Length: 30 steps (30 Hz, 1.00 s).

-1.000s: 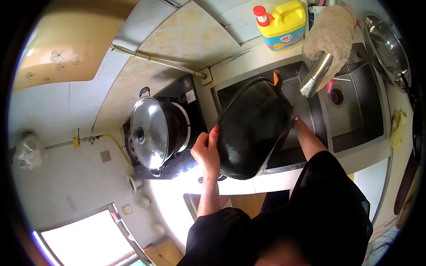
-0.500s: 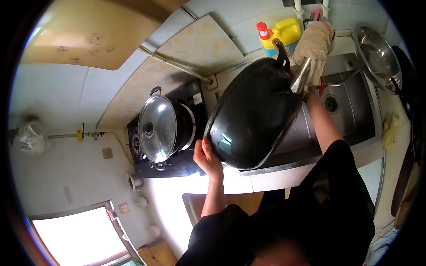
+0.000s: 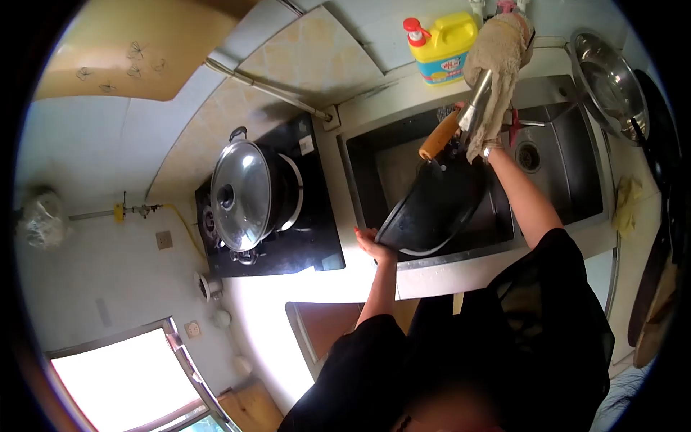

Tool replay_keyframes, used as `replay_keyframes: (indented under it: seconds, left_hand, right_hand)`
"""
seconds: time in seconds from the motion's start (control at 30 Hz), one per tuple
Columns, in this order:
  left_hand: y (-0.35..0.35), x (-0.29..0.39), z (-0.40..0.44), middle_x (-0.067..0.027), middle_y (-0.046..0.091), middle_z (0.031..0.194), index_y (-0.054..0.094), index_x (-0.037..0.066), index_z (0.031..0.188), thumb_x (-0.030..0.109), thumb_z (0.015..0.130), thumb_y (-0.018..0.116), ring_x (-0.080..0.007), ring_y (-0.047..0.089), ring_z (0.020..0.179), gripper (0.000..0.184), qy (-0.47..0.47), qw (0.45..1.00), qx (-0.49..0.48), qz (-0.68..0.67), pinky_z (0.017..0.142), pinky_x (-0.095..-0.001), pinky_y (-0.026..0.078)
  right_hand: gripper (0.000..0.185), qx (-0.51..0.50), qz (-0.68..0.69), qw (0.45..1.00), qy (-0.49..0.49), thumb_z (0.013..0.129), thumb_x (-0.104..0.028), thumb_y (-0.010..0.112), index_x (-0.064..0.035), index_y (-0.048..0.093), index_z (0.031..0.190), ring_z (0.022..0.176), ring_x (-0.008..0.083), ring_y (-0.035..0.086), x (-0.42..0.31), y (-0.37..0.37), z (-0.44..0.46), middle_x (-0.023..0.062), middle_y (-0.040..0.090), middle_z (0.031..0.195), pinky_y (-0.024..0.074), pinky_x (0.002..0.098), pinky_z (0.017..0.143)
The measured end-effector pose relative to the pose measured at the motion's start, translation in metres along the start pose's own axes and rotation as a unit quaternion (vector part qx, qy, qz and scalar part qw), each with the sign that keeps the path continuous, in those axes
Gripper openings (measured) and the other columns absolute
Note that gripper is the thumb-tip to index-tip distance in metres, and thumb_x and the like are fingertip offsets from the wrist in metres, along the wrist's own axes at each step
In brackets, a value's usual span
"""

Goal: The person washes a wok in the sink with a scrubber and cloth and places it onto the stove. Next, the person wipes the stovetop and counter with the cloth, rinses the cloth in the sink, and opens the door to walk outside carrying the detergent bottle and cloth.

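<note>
Holding black wok [image 3: 440, 205], apparently, with left hand [image 3: 378, 248]

no legible wording, blurred print on blue label [image 3: 441, 70] of yellow bottle [image 3: 461, 37], white sticker [image 3: 306, 145] on cooktop [image 3: 306, 248] too small

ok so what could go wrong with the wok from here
The wok is tilted over the sink, with the left hand at its rim; it might slip and drop in.

Its handle sits close by the faucet, so a careless turn could knock the two together.

The cloth around the faucet hangs down near the wok and might snag or get wet.
</note>
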State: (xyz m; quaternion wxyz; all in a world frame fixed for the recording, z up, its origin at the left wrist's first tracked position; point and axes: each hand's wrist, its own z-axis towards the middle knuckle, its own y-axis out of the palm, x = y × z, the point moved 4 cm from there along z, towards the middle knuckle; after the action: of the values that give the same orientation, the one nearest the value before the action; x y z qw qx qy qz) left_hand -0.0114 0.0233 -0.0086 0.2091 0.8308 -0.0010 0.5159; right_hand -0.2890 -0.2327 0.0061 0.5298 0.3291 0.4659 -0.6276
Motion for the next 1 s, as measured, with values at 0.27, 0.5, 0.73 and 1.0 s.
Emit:
replay_keyframes:
  seconds: [0.27, 0.5, 0.73, 1.0]
  left_hand:
    - [-0.015, -0.006, 0.024, 0.0019, 0.028, 0.051, 0.035, 0.011, 0.06, 0.046, 0.08, 0.042, -0.0087, 0.028, 0.05, 0.041, -0.098, 0.995, -0.013, -0.002, 0.049, -0.0243, 0.024]
    - [0.101, 0.102, -0.078, -0.0041, 0.052, 0.072, 0.052, -0.002, 0.089, 0.046, 0.072, 0.052, -0.0136, 0.046, 0.069, 0.051, 0.139, 0.875, -0.321, 0.336, 0.066, -0.0267, 0.036]
    - [0.109, 0.086, -0.073, -0.0021, 0.054, 0.064, 0.057, -0.003, 0.077, 0.008, 0.07, 0.058, -0.009, 0.048, 0.055, 0.013, 0.17, 0.925, -0.238, 0.242, 0.051, -0.0211, 0.038]
    - [0.098, 0.087, -0.068, -0.0054, 0.047, 0.078, 0.037, -0.001, 0.098, 0.008, 0.07, 0.054, -0.0097, 0.046, 0.067, 0.034, 0.116, 0.924, -0.249, 0.265, 0.059, -0.0208, 0.038]
  right_hand:
    - [0.035, -0.123, -0.119, 0.985, 0.018, 0.07, -0.031, 0.059, -0.0049, 0.045, 0.088, 0.073, 0.0258, 0.055, -0.099, 0.057, 0.018, 0.0125, 0.055, 0.077, 0.0414, 0.0347, 0.062]
    - [0.035, -0.119, -0.194, 0.974, -0.014, 0.062, -0.029, 0.06, -0.0049, 0.047, 0.084, 0.066, 0.0323, 0.053, -0.146, 0.095, 0.014, 0.0137, 0.056, 0.067, 0.0399, 0.038, 0.067]
    - [0.044, -0.056, -0.135, 0.979, -0.142, 0.062, -0.023, 0.064, -0.005, 0.046, 0.098, 0.099, 0.0303, 0.042, -0.176, 0.08, -0.008, 0.0147, 0.047, 0.1, 0.0322, 0.0392, 0.084]
    - [0.055, -0.08, -0.162, 0.98, -0.081, 0.062, -0.019, 0.063, -0.0066, 0.04, 0.111, 0.102, 0.0303, 0.038, -0.163, 0.053, -0.048, 0.0137, 0.04, 0.107, 0.0294, 0.0437, 0.088]
